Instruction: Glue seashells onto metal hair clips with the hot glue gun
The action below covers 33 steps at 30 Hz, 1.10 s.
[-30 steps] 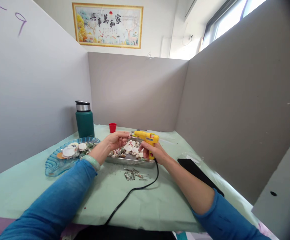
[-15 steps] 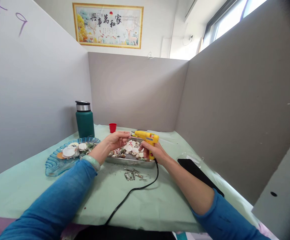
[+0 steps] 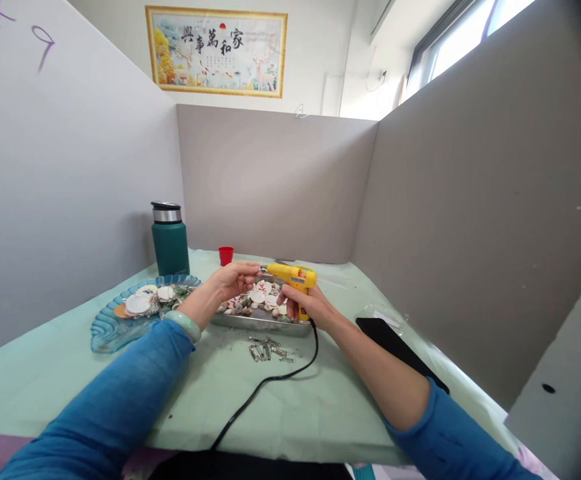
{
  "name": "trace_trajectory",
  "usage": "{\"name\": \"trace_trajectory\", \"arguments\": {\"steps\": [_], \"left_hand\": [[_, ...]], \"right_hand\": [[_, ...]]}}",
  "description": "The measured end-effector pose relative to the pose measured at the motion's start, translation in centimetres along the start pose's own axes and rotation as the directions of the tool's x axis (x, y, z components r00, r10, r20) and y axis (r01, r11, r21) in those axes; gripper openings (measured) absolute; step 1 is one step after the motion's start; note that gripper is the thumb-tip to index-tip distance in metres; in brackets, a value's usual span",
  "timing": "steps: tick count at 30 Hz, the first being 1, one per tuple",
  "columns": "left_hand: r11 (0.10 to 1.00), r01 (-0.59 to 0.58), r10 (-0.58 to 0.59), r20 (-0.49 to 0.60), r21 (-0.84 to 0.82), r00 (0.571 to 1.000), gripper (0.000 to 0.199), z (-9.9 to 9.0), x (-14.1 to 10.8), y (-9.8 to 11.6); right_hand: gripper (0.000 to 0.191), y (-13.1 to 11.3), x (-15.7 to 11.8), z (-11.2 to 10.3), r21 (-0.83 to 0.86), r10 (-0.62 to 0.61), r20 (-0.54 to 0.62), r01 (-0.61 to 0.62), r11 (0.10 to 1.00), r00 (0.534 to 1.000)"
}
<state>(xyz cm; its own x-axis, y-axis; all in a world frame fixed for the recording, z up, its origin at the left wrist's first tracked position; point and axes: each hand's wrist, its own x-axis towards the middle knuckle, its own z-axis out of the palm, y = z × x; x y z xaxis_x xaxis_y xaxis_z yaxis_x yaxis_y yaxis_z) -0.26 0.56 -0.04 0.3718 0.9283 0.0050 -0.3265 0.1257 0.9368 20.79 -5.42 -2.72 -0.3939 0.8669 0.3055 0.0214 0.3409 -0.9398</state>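
Note:
My right hand (image 3: 306, 304) is wrapped round the handle of a yellow glue gun (image 3: 290, 274), whose nozzle points left. The nozzle tip is right at the fingertips of my left hand (image 3: 237, 278). That hand is closed in a pinch on a small piece, too hidden by the fingers to name. Below both hands is a metal tray (image 3: 260, 323) with white discs and small shells (image 3: 265, 293) in it. Several silver pin-like metal pieces (image 3: 269, 349) lie on the cloth in front of the tray.
On the left stand a blue scalloped dish (image 3: 107, 331) with discs and shells and a green bottle (image 3: 170, 243). A red cup (image 3: 226, 256) is at the back. The gun's black cord (image 3: 265, 381) crosses the cloth. A black flat object (image 3: 400, 353) lies right; grey partitions (image 3: 275, 180) surround the table.
The glue gun has shifted slightly left and down, bringing its nozzle closer to my left fingertips. My left hand has stayed almost still.

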Motion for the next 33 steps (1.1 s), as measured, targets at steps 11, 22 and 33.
{"name": "trace_trajectory", "arguments": {"steps": [11,22,33], "left_hand": [[1.000,0.023,-0.024,0.049,0.007,0.999,0.010,0.04,-0.13,0.10],[0.999,0.032,-0.034,0.088,0.019,0.996,0.007,0.00,-0.18,0.09],[0.999,0.036,-0.037,0.065,0.018,0.997,0.007,0.26,-0.42,0.25]], "right_hand": [[0.038,0.20,0.06,-0.13,-0.009,0.014,-0.010,-0.014,1.000,1.000],[0.037,0.09,0.03,-0.05,-0.004,-0.003,-0.002,0.003,1.000,1.000],[0.038,0.39,0.11,-0.21,-0.004,0.007,-0.011,-0.007,1.000,1.000]]}}
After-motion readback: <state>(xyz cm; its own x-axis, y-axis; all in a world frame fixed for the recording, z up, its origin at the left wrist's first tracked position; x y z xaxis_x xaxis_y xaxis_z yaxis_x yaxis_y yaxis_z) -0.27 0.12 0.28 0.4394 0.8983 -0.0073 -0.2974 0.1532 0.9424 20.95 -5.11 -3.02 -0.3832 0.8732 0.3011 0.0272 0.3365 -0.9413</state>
